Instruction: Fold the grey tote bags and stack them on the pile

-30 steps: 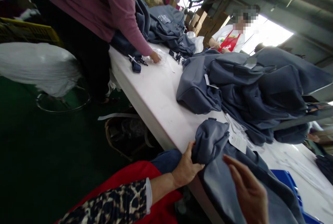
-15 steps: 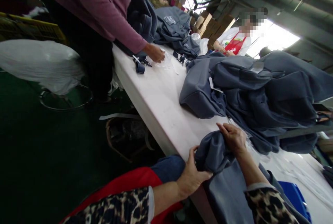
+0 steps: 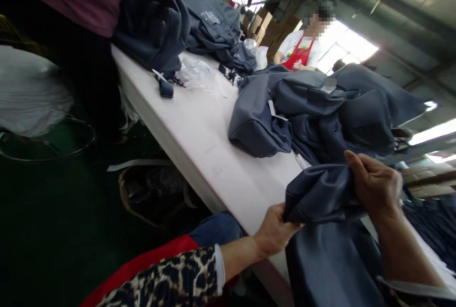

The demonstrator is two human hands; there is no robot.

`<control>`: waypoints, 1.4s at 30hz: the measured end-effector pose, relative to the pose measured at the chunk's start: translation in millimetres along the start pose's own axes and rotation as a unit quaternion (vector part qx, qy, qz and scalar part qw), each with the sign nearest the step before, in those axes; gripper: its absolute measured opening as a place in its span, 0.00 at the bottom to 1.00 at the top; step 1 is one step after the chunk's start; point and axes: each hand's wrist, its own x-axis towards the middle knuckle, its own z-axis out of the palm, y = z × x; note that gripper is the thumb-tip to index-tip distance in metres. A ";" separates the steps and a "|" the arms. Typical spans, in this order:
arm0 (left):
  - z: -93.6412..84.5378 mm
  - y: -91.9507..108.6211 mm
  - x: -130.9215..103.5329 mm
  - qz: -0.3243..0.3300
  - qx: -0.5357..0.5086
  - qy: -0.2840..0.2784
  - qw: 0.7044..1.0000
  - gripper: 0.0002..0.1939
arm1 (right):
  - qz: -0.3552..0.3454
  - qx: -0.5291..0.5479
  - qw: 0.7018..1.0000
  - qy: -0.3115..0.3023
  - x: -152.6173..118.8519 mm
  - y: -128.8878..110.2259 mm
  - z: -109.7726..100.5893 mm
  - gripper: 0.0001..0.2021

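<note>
Blue-grey fabric: between left hand and right hand
White tag: beyond left hand, unreadable
Left hand: pinching fabric's edge
Right hand: clenched on opposite end

Leopard-print sleeve with pale cuff

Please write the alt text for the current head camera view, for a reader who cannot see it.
A person's left hand and right hand grip a blue-grey item of smooth material at the edge of a white table. A heap of similar material lies beyond it, and a person in a red apron stands behind the heap.
</note>
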 end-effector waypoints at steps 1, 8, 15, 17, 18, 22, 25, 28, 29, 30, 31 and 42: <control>2.7 4.9 -1.5 0.008 0.011 -0.017 1.000 0.16 | -0.017 -0.007 1.000 -0.018 -0.5 -0.7 -19.2 0.28; 15.0 27.8 -35.9 0.013 0.069 -0.114 0.991 0.15 | -0.187 0.051 0.958 -0.213 -30.0 -18.6 -130.5 0.13; 32.9 70.4 -48.1 0.107 0.153 -0.171 0.968 0.11 | -0.197 -0.011 0.959 -0.203 -53.6 -41.8 -204.9 0.17; 38.1 80.0 -47.5 0.106 0.135 -0.196 0.966 0.09 | -0.215 -0.029 0.955 -0.203 -59.2 -44.3 -217.0 0.21; 40.6 82.7 -47.4 0.095 0.113 -0.199 0.969 0.08 | -0.226 -0.038 0.952 -0.205 -62.7 -45.3 -220.5 0.21; 49.0 83.4 -49.6 0.046 0.025 -0.163 0.985 0.09 | -0.238 -0.049 0.950 -0.195 -79.3 -48.8 -222.6 0.17; 53.3 82.9 -53.7 0.032 0.000 -0.155 0.987 0.10 | -0.236 -0.044 0.959 -0.152 -89.8 -54.0 -223.9 0.19; 57.1 88.6 -59.6 0.025 -0.013 -0.148 0.989 0.12 | -0.236 -0.040 0.961 -0.140 -96.5 -64.6 -228.2 0.22; 58.2 91.4 -61.8 0.023 -0.014 -0.149 0.988 0.12 | -0.231 -0.043 0.961 -0.143 -97.9 -68.8 -229.1 0.23; 59.2 94.0 -63.9 0.018 -0.014 -0.152 0.988 0.13 | -0.222 -0.049 0.963 -0.146 -98.9 -72.8 -229.3 0.22; 60.1 96.2 -65.9 0.012 -0.013 -0.158 0.987 0.13 | -0.209 -0.057 0.965 -0.150 -99.4 -76.2 -228.7 0.21; 51.0 89.5 -63.6 0.006 0.008 -0.161 0.987 0.14 | -0.099 -0.130 0.963 -0.212 -73.4 -64.1 -211.3 0.21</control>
